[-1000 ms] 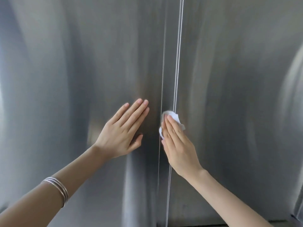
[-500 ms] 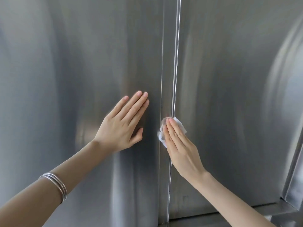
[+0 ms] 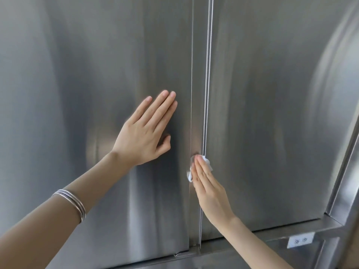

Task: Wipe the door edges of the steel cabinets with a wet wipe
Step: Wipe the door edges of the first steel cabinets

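Observation:
Two brushed steel cabinet doors fill the view, the left door (image 3: 87,94) and the right door (image 3: 272,113), meeting at a vertical seam (image 3: 206,84). My left hand (image 3: 144,131) lies flat on the left door with fingers straight, a little left of the seam. My right hand (image 3: 210,193) presses a folded white wet wipe (image 3: 207,163) against the seam with straight fingers. Most of the wipe is hidden under those fingers; only its top and left corners show.
The doors' lower edges and a steel ledge (image 3: 281,232) run along the bottom. A white label (image 3: 300,239) sits on the panel below at the lower right. A steel frame post (image 3: 347,171) rises at the right edge. Silver bangles (image 3: 72,202) circle my left wrist.
My right hand has slid the wipe down the seam toward the doors' lower edge. The view has tilted down, showing the bottom ledge and label. The left hand stays flat on the door.

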Motion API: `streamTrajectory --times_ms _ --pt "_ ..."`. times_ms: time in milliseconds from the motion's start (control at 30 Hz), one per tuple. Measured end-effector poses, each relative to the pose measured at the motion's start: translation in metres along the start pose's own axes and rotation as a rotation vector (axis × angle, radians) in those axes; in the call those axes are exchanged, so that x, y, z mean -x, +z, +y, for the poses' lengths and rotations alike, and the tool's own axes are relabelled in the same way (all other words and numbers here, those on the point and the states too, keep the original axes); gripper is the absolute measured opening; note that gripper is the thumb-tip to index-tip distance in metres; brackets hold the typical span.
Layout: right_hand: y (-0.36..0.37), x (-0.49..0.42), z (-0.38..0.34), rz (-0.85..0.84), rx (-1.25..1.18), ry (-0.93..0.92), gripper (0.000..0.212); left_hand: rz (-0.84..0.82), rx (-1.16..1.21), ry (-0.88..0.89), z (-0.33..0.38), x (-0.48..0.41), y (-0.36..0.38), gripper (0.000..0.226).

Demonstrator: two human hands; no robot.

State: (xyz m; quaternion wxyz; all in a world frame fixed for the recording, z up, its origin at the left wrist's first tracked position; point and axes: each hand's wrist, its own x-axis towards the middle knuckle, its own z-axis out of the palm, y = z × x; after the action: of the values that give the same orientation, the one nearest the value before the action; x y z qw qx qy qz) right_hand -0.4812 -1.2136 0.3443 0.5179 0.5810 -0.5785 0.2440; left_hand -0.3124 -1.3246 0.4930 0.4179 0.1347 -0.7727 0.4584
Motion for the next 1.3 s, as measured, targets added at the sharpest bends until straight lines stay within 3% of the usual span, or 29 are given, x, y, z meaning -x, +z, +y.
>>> streamTrajectory --times_ms 233,367,533,667,867,1067,1300 --pt "0.001 -0.042 0.017 0.053 -0.016 0.052 0.039 -0.026 0.010 -0.008 0.000 -0.001 -0.001 0.072" --pt "0.016 -0.004 0.001 0.059 -0.086 0.077 0.038 -0.013 0.032 -0.024 0.002 -0.002 -0.001 0.073" --pt "0.019 0.068 -0.008 -0.103 -0.024 -0.165 0.033 -0.013 0.080 0.012 0.024 0.008 0.004 0.070" --pt "0.007 0.039 0.016 -0.057 -0.123 -0.230 0.029 -0.027 0.130 0.094 0.059 0.040 0.015 0.066" --pt "0.018 0.044 0.011 0.123 -0.410 -0.053 0.023 -0.025 0.154 0.048 0.074 0.057 0.023 0.064" --pt "0.025 0.067 -0.007 0.160 -0.509 0.167 0.017 -0.036 0.154 0.045 0.074 0.057 0.022 0.064" --pt "0.021 0.063 -0.006 0.131 -0.425 0.051 0.017 -0.035 0.139 0.056 0.073 0.058 0.022 0.064"
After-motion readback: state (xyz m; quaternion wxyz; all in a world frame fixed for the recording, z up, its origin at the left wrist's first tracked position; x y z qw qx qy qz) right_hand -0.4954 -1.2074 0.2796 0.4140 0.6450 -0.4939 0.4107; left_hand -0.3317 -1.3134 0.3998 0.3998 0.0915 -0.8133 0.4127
